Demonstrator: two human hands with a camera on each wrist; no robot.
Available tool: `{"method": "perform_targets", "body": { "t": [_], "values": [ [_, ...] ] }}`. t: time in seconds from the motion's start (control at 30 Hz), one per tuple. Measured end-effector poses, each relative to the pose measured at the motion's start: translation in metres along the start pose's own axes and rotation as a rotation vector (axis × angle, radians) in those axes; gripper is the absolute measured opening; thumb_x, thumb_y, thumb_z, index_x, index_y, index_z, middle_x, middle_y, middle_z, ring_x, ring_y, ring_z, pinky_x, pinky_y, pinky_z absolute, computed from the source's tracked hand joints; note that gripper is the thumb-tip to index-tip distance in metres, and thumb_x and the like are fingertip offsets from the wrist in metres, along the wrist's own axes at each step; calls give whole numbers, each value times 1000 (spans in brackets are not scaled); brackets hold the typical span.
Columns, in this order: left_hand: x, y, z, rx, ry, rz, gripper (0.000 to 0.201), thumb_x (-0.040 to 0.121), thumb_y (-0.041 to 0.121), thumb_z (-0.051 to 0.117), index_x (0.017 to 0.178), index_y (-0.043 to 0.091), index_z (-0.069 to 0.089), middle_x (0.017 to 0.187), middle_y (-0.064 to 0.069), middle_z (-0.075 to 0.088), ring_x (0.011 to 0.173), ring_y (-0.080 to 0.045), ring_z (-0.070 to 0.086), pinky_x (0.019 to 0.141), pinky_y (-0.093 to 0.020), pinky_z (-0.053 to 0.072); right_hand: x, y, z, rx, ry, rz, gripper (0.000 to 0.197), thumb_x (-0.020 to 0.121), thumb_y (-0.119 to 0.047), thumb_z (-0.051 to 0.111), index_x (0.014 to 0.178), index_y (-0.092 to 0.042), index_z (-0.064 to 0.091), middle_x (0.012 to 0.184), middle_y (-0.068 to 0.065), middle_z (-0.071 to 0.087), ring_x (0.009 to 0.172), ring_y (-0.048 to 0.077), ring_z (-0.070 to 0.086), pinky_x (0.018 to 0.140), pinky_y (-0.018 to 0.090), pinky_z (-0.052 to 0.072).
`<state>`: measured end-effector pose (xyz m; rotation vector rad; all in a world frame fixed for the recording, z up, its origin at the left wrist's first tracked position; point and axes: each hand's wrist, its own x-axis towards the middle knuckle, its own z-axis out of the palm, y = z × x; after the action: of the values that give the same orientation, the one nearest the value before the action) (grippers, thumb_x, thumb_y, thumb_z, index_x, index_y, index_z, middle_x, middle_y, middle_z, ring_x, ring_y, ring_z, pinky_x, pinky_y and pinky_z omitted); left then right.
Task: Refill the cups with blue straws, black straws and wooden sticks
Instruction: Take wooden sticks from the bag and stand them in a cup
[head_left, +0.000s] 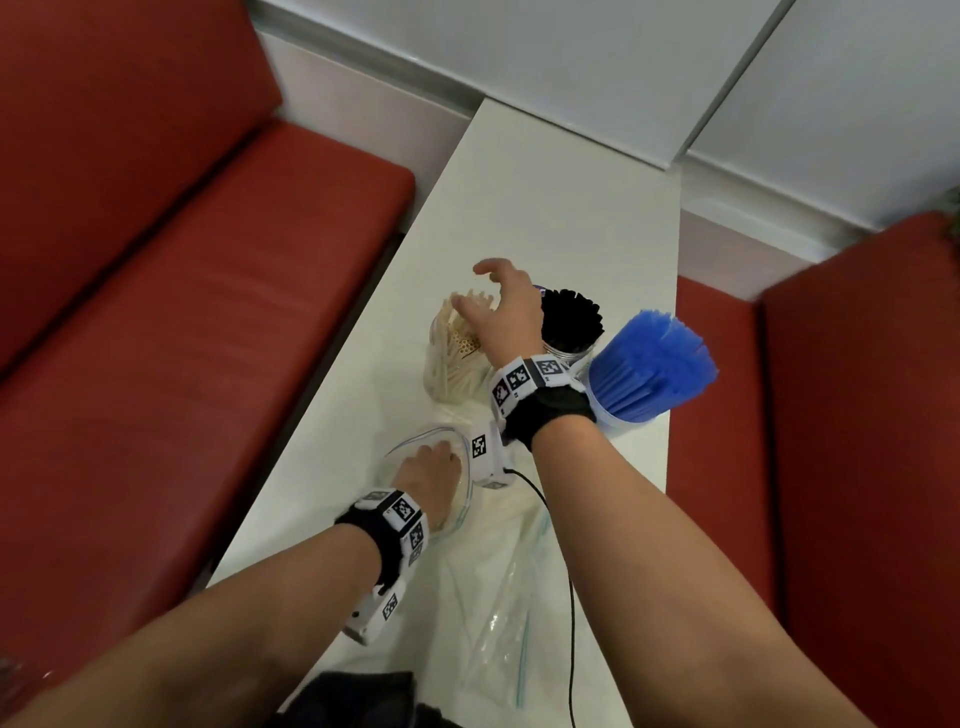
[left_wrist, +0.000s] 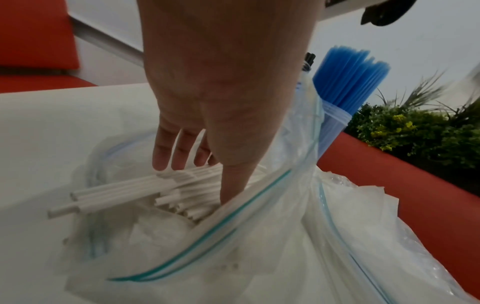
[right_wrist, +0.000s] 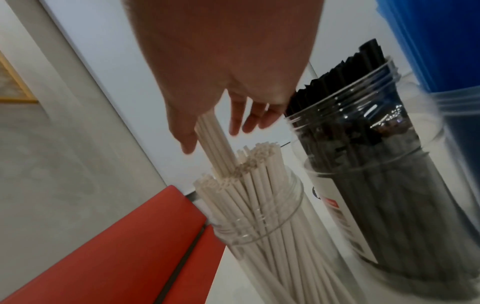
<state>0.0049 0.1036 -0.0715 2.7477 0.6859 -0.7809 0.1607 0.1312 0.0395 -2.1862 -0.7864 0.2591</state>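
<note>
Right hand (right_wrist: 221, 82) above the clear cup (right_wrist: 259, 222) of wooden sticks (right_wrist: 249, 181), fingers spread and relaxed, gripping nothing (a few sticks poking up between thumb and fingers). Left hand (left_wrist: 215, 92) inside the zip bag (left_wrist: 233, 236), straight fingers touching loose sticks (left_wrist: 124, 193).

Left hand (head_left: 431, 470) fingertips hidden inside bag (head_left: 415, 441).

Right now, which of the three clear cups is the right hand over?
The cup of pale wooden sticks, leftmost of the three. The right hand spreads open above it; the black straws cup and blue straws cup stand beside it, untouched.
</note>
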Motion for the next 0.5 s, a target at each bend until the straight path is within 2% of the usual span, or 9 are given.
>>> {"method": "perform_targets", "body": {
  "t": [0.07,0.1,0.17,0.2,0.27,0.33,0.4,0.43,0.5],
  "values": [
    [4,1,0,-6,-8,5,61,89,13,64,139,7,31,133,-10,39,118,-25,51,95,-34,46,0,2,6,-10,111,-195,40,90,-24,68,128,-15,60,132,8,58,128,29,49,108,48,37],
    [5,1,0,-25,-21,-2,63,88,10,64,140,7,29,134,-10,38,119,-26,50,96,-34,45,2,4,10,-87,78,-261,44,96,-25,63,137,-13,55,143,11,52,138,31,42,115,49,32],
    [10,0,0,-86,-48,-34,66,88,10,65,140,7,26,136,-11,39,122,-27,49,99,-34,43,0,12,22,-393,-116,-283,57,106,-36,45,156,-13,31,165,11,24,154,32,13,125,48,11],
    [12,0,1,-101,-53,-33,64,88,12,65,140,7,28,136,-11,40,123,-27,49,100,-35,43,-2,19,29,-534,-216,-258,64,107,-43,37,160,-13,18,169,9,10,156,31,1,125,49,2],
    [16,-2,2,-62,-69,-8,57,90,17,64,139,7,36,136,-12,45,123,-27,50,101,-36,43,-5,32,37,-675,-334,-215,78,104,-57,30,161,-11,3,170,7,-5,155,30,-11,124,51,-8],
    [17,-3,4,27,-107,36,53,90,15,64,138,7,43,135,-13,50,122,-28,51,101,-37,45,-4,35,39,-669,-349,-210,86,100,-65,29,161,-12,-3,169,6,-9,155,31,-15,123,53,-11],
    [16,-2,2,73,-131,47,47,88,12,65,133,8,50,130,-11,56,118,-27,56,97,-36,49,0,34,37,-629,-278,-215,87,99,-66,30,161,-15,-4,169,6,-11,154,34,-16,122,53,-11],
    [16,-2,-2,81,-136,45,40,90,10,62,129,8,53,127,-10,59,116,-27,59,95,-36,50,0,33,37,-632,-246,-220,87,100,-66,29,161,-14,-5,169,7,-12,154,34,-16,123,53,-11],
    [15,0,-7,64,-160,23,29,98,7,48,126,6,56,124,-10,62,114,-27,61,97,-35,48,-5,34,38,-659,-287,-222,87,100,-65,29,161,-13,-5,169,8,-11,154,34,-17,123,53,-11]
  ]
}}
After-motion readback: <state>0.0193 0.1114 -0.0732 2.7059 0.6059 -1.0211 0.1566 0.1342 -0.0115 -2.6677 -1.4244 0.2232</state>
